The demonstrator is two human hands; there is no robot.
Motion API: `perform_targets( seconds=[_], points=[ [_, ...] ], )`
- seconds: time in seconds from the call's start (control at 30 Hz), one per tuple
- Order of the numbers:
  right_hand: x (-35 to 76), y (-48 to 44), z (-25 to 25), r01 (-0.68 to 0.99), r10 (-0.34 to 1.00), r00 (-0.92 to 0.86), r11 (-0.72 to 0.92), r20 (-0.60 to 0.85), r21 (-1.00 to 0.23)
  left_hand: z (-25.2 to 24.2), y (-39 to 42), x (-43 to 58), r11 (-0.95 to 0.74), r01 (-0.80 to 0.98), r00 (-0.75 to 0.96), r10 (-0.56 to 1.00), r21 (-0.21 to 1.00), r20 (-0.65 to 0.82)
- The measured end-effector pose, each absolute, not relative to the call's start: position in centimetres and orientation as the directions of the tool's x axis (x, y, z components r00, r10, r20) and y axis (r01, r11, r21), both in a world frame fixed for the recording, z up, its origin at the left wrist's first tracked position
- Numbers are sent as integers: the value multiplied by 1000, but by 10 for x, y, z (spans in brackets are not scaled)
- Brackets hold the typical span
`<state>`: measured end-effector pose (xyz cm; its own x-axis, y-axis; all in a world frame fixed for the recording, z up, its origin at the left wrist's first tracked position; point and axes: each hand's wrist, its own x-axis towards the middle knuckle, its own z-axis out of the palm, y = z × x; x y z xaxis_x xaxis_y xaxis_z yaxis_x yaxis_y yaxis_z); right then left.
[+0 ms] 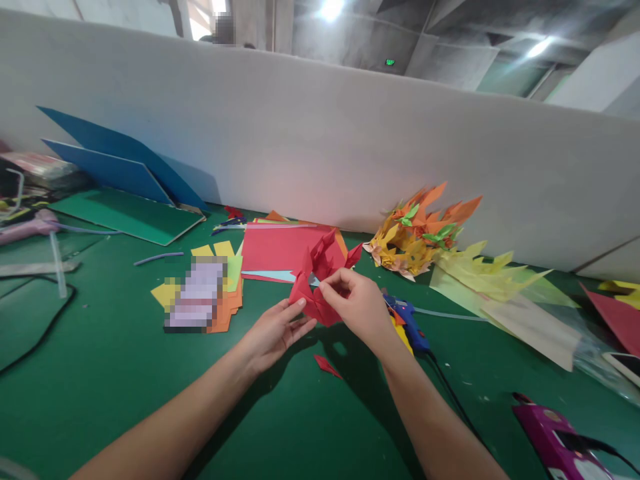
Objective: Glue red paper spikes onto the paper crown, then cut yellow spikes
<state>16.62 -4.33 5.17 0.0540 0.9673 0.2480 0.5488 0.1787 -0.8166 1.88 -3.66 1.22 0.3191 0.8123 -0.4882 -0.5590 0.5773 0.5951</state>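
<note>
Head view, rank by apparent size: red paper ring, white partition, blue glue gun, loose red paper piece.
1. White partition
2. Red paper ring, partly covered
3. Blue glue gun, partly covered
4. Loose red paper piece

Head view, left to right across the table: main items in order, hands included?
Pink glue gun → green board → left hand → red folded-paper piece → right hand → blue glue gun → magenta device → white-edged device at the right edge.
</note>
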Motion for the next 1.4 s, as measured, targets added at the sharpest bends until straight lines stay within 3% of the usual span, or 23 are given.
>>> perform_targets(
  seconds=[1.4],
  points=[
    [165, -43, 52, 455, 977, 47, 163, 206, -875, 12, -36, 19, 567, -596, 317, 817, 568, -482]
  ],
)
